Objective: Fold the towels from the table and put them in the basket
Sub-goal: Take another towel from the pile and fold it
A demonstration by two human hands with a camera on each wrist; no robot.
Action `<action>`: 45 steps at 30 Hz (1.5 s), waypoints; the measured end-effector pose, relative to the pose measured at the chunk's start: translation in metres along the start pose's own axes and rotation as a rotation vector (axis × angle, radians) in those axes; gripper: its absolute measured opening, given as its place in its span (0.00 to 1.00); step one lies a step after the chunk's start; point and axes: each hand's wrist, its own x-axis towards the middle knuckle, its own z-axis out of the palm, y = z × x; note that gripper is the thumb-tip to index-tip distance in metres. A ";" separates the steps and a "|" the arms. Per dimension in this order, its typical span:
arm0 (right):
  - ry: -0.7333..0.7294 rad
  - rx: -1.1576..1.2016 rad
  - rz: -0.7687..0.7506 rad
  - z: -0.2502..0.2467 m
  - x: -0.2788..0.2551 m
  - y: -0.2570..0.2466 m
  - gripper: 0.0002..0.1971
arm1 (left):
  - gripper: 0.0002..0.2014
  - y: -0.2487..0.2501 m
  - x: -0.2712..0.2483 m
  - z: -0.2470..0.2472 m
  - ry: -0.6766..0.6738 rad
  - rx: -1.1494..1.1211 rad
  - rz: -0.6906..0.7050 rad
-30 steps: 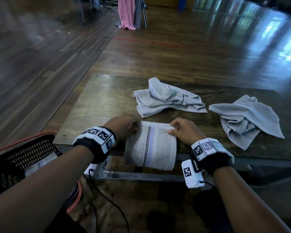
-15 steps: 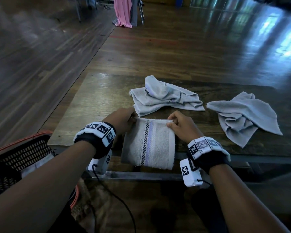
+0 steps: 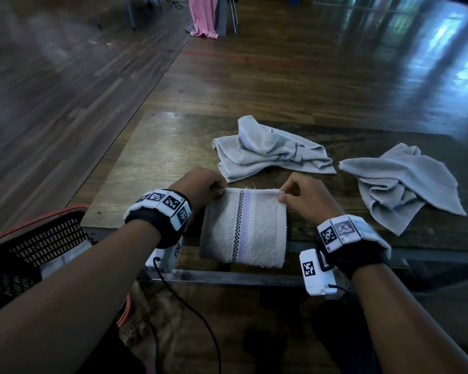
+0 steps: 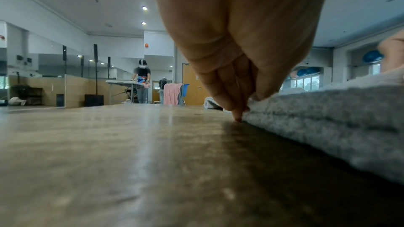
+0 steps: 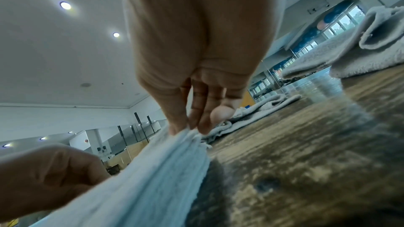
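Observation:
A folded white towel point(image 3: 249, 228) with a checkered and lilac stripe lies at the near edge of the wooden table point(image 3: 157, 157), its lower part hanging over the edge. My left hand point(image 3: 214, 186) pinches its far left corner, and my right hand point(image 3: 284, 195) pinches its far right corner. The left wrist view shows my left hand point(image 4: 244, 108) holding the towel point(image 4: 328, 120) against the tabletop. In the right wrist view, my right hand point(image 5: 192, 129) grips the layered towel edge point(image 5: 153, 170). A black basket point(image 3: 33, 247) with an orange rim stands low at the left.
Two crumpled grey towels lie on the table, one point(image 3: 270, 149) just beyond my hands, the other point(image 3: 400, 182) at the right. Cables hang from the wrist cameras. Pink cloth point(image 3: 203, 14) hangs on a rack far across the wooden floor. Other people point(image 4: 142, 82) work at a distant table.
Both hands have moved slightly away from me along the table with the towel's far edge, which now lies straighter and more squared between them.

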 end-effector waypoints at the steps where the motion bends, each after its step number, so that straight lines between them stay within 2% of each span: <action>1: 0.016 -0.004 -0.033 0.001 0.001 -0.001 0.08 | 0.06 -0.001 0.000 0.000 0.012 -0.006 -0.002; 3: 0.022 -0.016 -0.072 0.004 0.002 -0.001 0.08 | 0.06 -0.002 0.000 0.000 0.039 -0.021 -0.002; 6: 0.002 -0.052 -0.035 0.011 0.002 0.002 0.07 | 0.06 -0.004 0.000 0.002 0.070 -0.043 -0.002; 12: 0.101 -0.061 0.041 0.017 0.006 0.003 0.07 | 0.08 -0.003 0.002 0.002 0.098 -0.064 -0.070; 17: 0.157 -0.144 0.018 0.020 0.005 -0.001 0.06 | 0.07 0.005 0.004 0.006 0.077 0.132 -0.168; 19: 0.184 -0.227 -0.025 0.022 0.004 -0.004 0.05 | 0.09 0.011 0.003 0.005 0.131 0.195 -0.121; 22: 0.226 -0.474 -0.097 0.025 0.000 -0.009 0.05 | 0.09 0.031 -0.002 0.004 0.226 0.171 0.035; 25: 0.220 -0.629 -0.136 0.032 -0.007 -0.014 0.10 | 0.12 0.051 -0.011 0.019 0.149 0.097 0.082; 27: 0.153 -0.611 -0.106 0.040 -0.013 -0.016 0.15 | 0.17 0.052 -0.018 0.035 0.047 0.112 0.043; 29: 0.045 -0.508 -0.003 0.045 -0.018 -0.014 0.21 | 0.23 0.045 -0.023 0.050 -0.035 0.160 -0.008; 31: -0.061 -0.407 0.092 0.048 -0.019 -0.010 0.27 | 0.25 0.038 -0.025 0.058 -0.062 0.168 -0.074; 33: -0.124 -0.398 0.117 0.048 -0.019 -0.004 0.30 | 0.27 0.032 -0.023 0.059 -0.076 0.145 -0.125; 35: -0.118 -0.392 0.134 0.044 -0.020 0.001 0.32 | 0.27 0.028 -0.021 0.055 -0.085 0.155 -0.161; 37: -0.046 -0.333 0.187 0.035 -0.020 0.006 0.36 | 0.28 0.023 -0.021 0.049 -0.055 0.154 -0.211; 39: 0.002 -0.283 0.263 0.026 -0.022 0.011 0.32 | 0.29 0.020 -0.023 0.044 0.020 0.140 -0.263; 42: -0.071 -0.243 0.334 0.019 -0.027 0.014 0.24 | 0.28 0.018 -0.029 0.037 0.120 0.126 -0.364; 45: -0.112 -0.244 0.377 0.017 -0.029 0.011 0.23 | 0.26 0.012 -0.034 0.029 0.003 0.066 -0.480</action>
